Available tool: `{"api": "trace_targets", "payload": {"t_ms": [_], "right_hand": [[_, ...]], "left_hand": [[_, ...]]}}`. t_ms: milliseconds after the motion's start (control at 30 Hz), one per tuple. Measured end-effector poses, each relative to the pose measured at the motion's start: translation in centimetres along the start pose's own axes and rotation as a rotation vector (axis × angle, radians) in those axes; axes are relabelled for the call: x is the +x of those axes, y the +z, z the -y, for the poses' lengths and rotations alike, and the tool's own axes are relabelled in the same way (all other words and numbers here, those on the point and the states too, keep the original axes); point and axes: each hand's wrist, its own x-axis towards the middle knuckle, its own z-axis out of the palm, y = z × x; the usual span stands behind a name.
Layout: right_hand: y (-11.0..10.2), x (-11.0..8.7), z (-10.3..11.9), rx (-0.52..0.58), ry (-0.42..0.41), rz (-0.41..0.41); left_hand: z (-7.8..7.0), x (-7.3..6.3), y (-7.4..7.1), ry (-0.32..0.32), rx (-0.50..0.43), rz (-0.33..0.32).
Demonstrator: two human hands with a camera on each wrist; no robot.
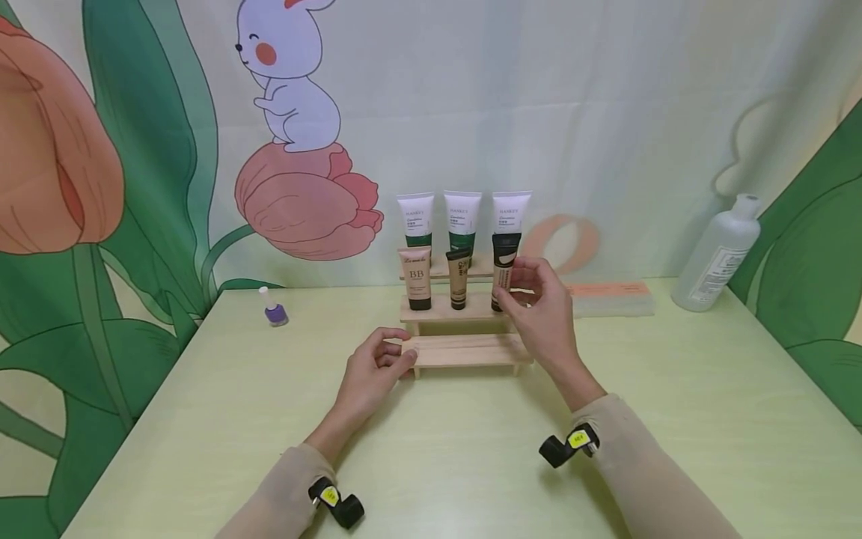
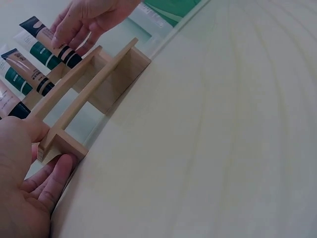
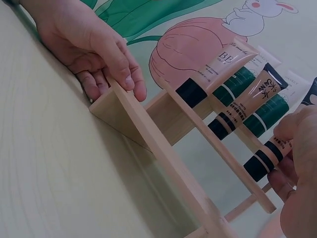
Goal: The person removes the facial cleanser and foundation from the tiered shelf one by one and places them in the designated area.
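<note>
A three-step wooden display rack stands on the table. My left hand grips the left end of its lowest step, thumb on top and fingers beneath, as the left wrist view shows. At the right of the middle step, my right hand pinches a beige tube with black ends between thumb and fingers; it stands cap down. A small tan tube and a pink-beige BB cream tube share that step. Behind them, several white-and-green tubes line the top step. The lowest step is bare.
A purple nail polish bottle with a white cap stands at the back left. Right of the rack lies a flat pack with an orange strip. A large translucent bottle stands at the back right, before a printed curtain.
</note>
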Motion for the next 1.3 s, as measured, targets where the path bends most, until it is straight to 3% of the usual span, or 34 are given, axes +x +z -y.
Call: {"api": "trace_targets", "payload": {"t_ms": [267,733,1300], "right_hand": [[-1.1,0.4,1.3,0.021,-0.023,-0.039],[-5.6,0.8,2.5,-0.005,-0.047,-0.16],[-15.4,0.7,1.6,-0.238,-0.008,-0.308]], "left_hand": [[0.1,0.1,0.0,0.005,0.01,-0.005],[0.2,0.3,0.0,0.021,0.008,-0.002],[0.2,0.1,0.0,0.01,0.017,-0.006]]}}
